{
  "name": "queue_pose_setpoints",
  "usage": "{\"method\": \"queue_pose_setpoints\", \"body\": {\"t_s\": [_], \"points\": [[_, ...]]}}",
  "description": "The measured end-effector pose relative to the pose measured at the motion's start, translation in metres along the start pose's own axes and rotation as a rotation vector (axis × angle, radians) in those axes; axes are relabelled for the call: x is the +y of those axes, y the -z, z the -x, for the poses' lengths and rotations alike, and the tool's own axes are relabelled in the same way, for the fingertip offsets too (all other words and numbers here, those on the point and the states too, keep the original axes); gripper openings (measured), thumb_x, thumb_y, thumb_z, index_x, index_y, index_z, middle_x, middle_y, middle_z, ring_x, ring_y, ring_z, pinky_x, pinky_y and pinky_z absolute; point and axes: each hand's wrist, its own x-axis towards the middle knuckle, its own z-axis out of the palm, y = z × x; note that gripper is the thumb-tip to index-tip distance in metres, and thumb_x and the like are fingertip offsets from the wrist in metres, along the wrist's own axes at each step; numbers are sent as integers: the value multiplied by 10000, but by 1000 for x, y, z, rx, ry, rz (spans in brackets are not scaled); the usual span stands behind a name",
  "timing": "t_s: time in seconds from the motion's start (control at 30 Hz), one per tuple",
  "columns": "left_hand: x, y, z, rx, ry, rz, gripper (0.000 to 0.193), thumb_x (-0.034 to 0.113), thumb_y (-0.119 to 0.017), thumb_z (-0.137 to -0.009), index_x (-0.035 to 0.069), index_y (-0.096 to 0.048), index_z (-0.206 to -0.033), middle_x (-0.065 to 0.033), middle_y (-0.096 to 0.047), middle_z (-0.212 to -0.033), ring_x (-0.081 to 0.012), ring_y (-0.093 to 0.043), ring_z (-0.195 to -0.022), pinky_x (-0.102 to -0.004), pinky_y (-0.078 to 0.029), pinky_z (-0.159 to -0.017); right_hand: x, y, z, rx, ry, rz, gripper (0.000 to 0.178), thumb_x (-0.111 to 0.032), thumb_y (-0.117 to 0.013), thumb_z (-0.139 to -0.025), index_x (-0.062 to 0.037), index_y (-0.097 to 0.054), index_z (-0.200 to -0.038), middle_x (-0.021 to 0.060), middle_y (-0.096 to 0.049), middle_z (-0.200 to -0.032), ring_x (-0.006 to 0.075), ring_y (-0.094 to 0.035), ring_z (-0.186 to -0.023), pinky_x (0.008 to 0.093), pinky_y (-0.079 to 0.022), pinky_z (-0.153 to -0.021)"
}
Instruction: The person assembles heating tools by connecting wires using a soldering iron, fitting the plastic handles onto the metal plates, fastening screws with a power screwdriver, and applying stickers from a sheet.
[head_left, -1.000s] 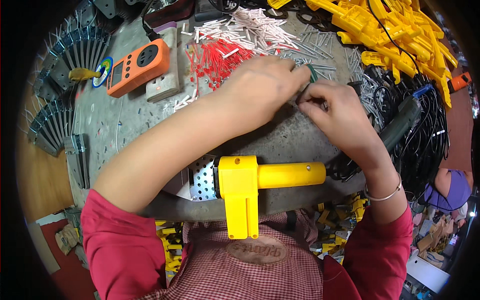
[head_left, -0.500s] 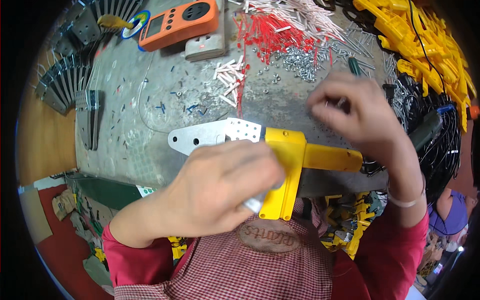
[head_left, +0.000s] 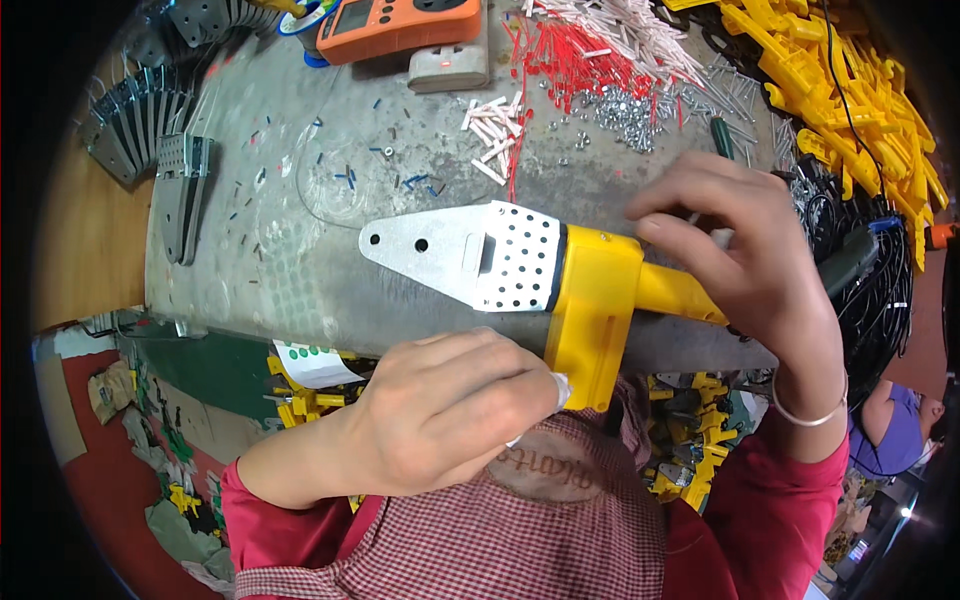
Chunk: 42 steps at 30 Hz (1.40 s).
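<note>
In front of me is a pipe welder (head_left: 600,310) with a yellow plastic body and handle. Its pointed metal plate (head_left: 425,250) and perforated guard stick out to the left. My left hand (head_left: 450,410) is closed at the near left corner of the yellow body. A crumpled white scrap, perhaps cloth or paper, shows between its fingers (head_left: 563,388). Above the yellow handle (head_left: 680,292), my right hand (head_left: 735,230) is curled with thumb and fingers close together. Something small and pale shows inside it, too unclear to name.
Red-and-white sleeves (head_left: 570,65), small nuts (head_left: 620,115) and long screws lie at the back. An orange meter (head_left: 400,25) stands by a socket block (head_left: 447,68). Yellow housings (head_left: 830,90) and black cables (head_left: 870,310) heap at right; metal plates (head_left: 140,120) stand at left.
The welder's plate and perforated guard show more fully, as my left hand has moved down off them. My right hand stays over the handle. The view has shifted slightly.
</note>
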Motion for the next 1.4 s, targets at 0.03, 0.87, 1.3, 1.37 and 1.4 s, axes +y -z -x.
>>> {"method": "queue_pose_setpoints", "body": {"t_s": [0.03, 0.87, 1.3, 1.37, 1.4], "points": [[2, -2, 2, 16, -2, 8, 321, -1, -728, -697, 4, -560, -971, -121, -648, -820, -257, -665, -678, -330, -528, -550, -13, 3, 7, -5, -9, 4, 89, -62, -669, -774, -1, -661, -839, 90, -611, -761, 216, -609, -677, 296, -463, -597], [4, -9, 5, -68, -41, -161, 348, 211, -706, -805, 95, -610, -1119, -94, -678, -1015, -305, -645, -910, -360, -506, -716, -56, -8, 105, 122, -407, 129, 162, -66, -778, -673, -46, -622, -711, 55, -557, -669, 181, -556, -527, 295, -439, -505], [-8, -34, -19, -357, -35, -561, 341, 410, -637, -793, 309, -652, -1119, -85, -515, -1371, -409, -444, -1253, -523, -372, -965, -14, -9, 102, 153, -313, 189, 168, -19, -688, -733, -36, -590, -869, 91, -566, -801, 270, -607, -709, 358, -511, -627], [-11, -34, -19, -352, -70, -582, 346, 440, -622, -809, 310, -644, -1129, -94, -510, -1370, -417, -444, -1243, -537, -375, -954, -10, -5, 100, 115, -288, 209, 179, -33, -691, -727, -29, -588, -874, 92, -566, -825, 270, -610, -738, 352, -519, -644], [-11, -34, -18, -355, -67, -582, 346, 442, -620, -812, 310, -642, -1131, -93, -507, -1372, -416, -440, -1245, -539, -375, -953, -8, -4, 99, 103, -243, 205, 189, -39, -693, -718, -23, -586, -873, 92, -568, -843, 269, -611, -759, 351, -525, -654]]}}
